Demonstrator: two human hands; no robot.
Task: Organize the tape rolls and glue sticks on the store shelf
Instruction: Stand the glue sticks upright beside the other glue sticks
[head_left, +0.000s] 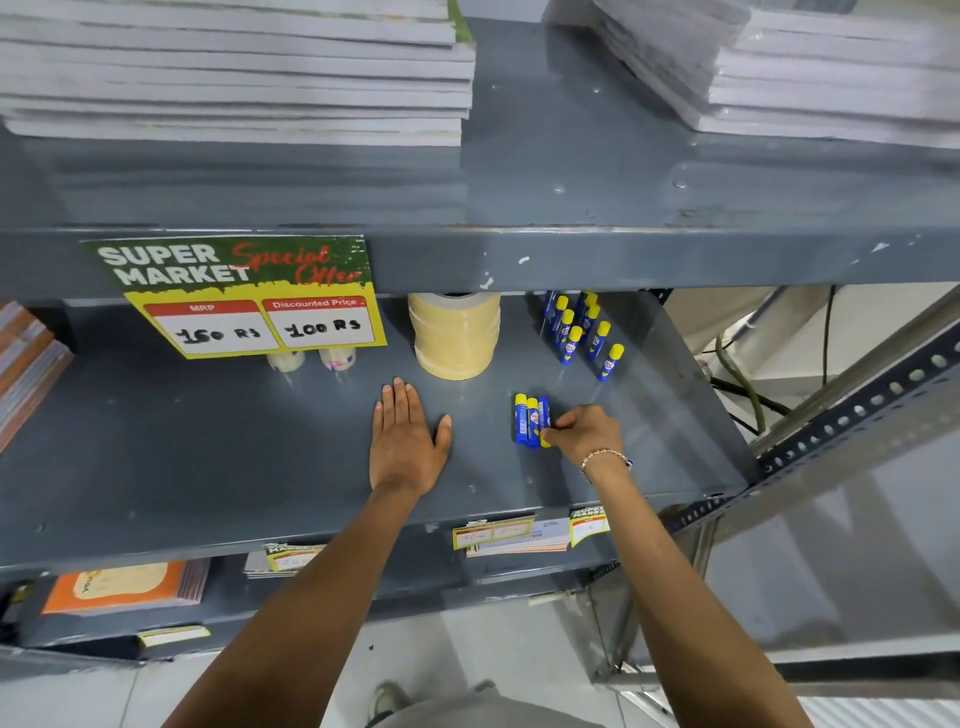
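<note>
A person's right hand (584, 431) pinches the near ends of three loose glue sticks (531, 420) lying side by side on the grey shelf (208, 447), while the left hand (408, 439) rests spread and flat beside them. The sticks look light, rigid and apt to roll (best gripped as a bundle). Bare shelf lies ahead, toward the standing glue sticks (584, 332) and stacked tape rolls (454, 332); the front edge is close behind.

Small tape rolls (311, 359): tops hidden behind the price sign (249, 296).
Tape stack (455, 332): top hidden by upper shelf edge (571, 260).
Rear glue sticks (569, 317): labels too small to read.
Lower price tags (493, 532): writing blurred.
Left notebooks (26, 358): cut by frame edge.
</note>
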